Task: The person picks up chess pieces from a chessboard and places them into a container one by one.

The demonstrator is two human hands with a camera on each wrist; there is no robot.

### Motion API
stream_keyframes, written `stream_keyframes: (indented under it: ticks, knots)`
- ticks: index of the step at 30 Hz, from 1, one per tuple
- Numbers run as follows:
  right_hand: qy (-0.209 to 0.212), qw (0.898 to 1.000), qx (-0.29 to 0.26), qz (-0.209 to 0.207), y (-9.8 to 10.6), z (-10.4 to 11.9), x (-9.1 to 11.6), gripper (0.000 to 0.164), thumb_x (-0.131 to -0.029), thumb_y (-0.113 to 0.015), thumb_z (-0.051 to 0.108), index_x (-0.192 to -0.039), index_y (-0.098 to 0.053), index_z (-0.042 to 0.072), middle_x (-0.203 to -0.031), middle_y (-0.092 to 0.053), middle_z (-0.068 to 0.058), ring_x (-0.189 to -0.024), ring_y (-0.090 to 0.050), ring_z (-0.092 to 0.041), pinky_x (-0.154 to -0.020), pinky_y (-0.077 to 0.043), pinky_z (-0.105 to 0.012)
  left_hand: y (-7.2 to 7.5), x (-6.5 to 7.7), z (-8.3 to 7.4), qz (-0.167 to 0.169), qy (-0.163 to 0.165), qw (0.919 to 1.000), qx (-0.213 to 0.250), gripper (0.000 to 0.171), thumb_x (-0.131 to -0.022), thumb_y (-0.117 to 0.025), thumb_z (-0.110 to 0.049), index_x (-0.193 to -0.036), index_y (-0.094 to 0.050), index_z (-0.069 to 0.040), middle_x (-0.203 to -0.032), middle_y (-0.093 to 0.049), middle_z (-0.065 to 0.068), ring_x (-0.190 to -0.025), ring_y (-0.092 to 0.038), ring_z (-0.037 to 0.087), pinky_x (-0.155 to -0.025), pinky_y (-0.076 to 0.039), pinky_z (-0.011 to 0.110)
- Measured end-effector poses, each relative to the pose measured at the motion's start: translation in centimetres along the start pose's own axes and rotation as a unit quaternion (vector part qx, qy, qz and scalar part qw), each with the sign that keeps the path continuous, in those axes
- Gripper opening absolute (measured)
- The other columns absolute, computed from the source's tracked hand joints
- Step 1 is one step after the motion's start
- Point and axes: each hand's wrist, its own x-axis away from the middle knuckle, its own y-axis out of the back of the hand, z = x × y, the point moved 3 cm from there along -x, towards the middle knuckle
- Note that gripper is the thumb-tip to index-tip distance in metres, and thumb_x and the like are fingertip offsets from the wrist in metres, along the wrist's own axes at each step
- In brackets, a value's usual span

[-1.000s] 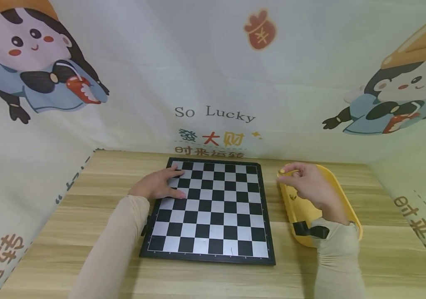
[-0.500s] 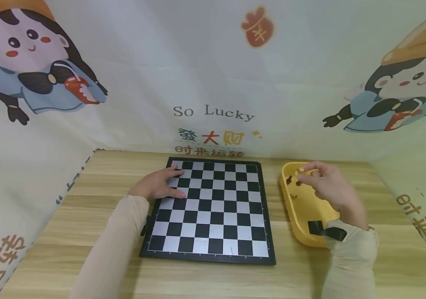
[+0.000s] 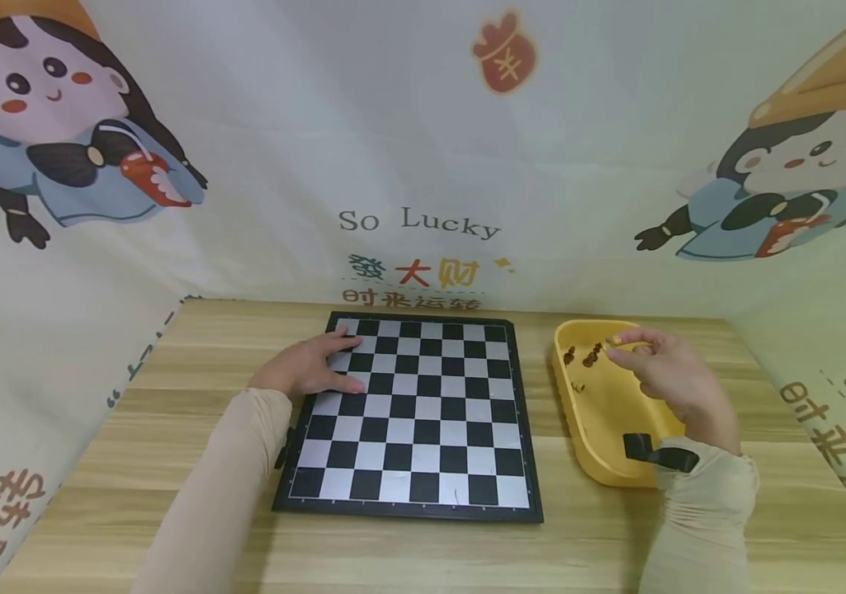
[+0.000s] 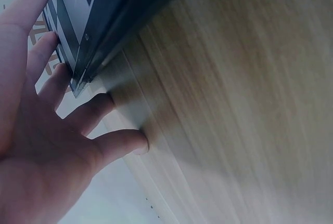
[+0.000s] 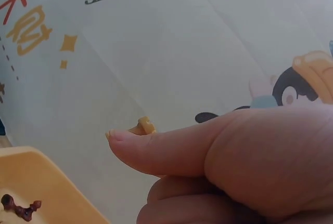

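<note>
A black-and-white chessboard (image 3: pixel 423 411) lies flat on the table. My left hand (image 3: pixel 302 369) rests at its left side with fingers spread, thumb and forefinger on the squares; in the left wrist view, other fingers of this hand (image 4: pixel 52 135) extend beside the board's dark edge. Between thumb and forefinger, my right hand (image 3: pixel 682 386) pinches a pale yellow chess rook (image 5: pixel 147 124) with a notched top. It is above the far part of a yellow tray (image 3: pixel 604 429). Two dark brown chess pieces (image 3: pixel 592 355) lie in the tray near the rook.
A small yellowish piece (image 3: pixel 578 387) lies by the tray's left wall. The wooden table (image 3: pixel 408 557) ends at a printed white cloth (image 3: pixel 281 165) hanging behind and at both sides.
My right hand has moved right with the rook, from the tray's left rim to over its inside, uncovering the dark pieces. My left hand has stayed on the board.
</note>
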Motion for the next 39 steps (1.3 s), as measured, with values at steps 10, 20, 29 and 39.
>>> stream_keyframes:
  ticks: [10, 20, 29, 39]
  knots:
    - [-0.042, 0.999, -0.023, 0.021, -0.4, -1.1, -0.9, 0.048, -0.104, -0.059, 0.028, -0.139, -0.043, -0.001, -0.056, -0.030, 0.016, -0.047, -0.027, -0.003, -0.049, -0.031, -0.021, 0.0, 0.0, 0.1, 0.001, -0.002, 1.0000, 0.002, 0.098, -0.078, -0.081, -0.059, -0.159, -0.038, -0.024, -0.174, -0.013, 0.005, -0.160, -0.014, 0.040, -0.127, -0.022, 0.060]
    - [-0.068, 0.997, -0.031, 0.030, -0.7, -2.3, -1.7, 0.039, -0.103, -0.059, 0.022, -0.132, -0.045, 0.000, -0.052, -0.031, 0.016, -0.044, -0.027, -0.002, -0.046, -0.030, -0.020, 0.0, 0.0, 0.2, 0.003, -0.003, 1.0000, 0.005, 0.099, -0.078, -0.081, -0.059, -0.159, -0.038, -0.024, -0.174, -0.012, 0.006, -0.160, -0.013, 0.040, -0.127, -0.022, 0.060]
    - [-0.096, 0.994, -0.025, 0.047, -1.1, -3.5, -2.1, 0.050, -0.104, -0.058, 0.024, -0.142, -0.040, -0.003, -0.054, -0.029, 0.015, -0.045, -0.025, -0.003, -0.047, -0.030, -0.021, 0.0, 0.0, 0.2, 0.004, -0.002, 1.0000, 0.004, 0.098, -0.078, -0.081, -0.060, -0.159, -0.037, -0.025, -0.174, -0.012, 0.005, -0.160, -0.013, 0.040, -0.127, -0.023, 0.060]
    - [-0.096, 0.994, -0.017, 0.058, -1.3, -3.6, -2.1, 0.049, -0.104, -0.058, 0.023, -0.141, -0.040, -0.003, -0.055, -0.030, 0.015, -0.045, -0.026, -0.003, -0.047, -0.031, -0.020, 0.1, 0.2, 0.0, 0.003, -0.005, 1.0000, 0.003, 0.096, -0.080, -0.081, -0.057, -0.159, -0.037, -0.024, -0.174, -0.012, 0.005, -0.160, -0.013, 0.039, -0.127, -0.022, 0.059]
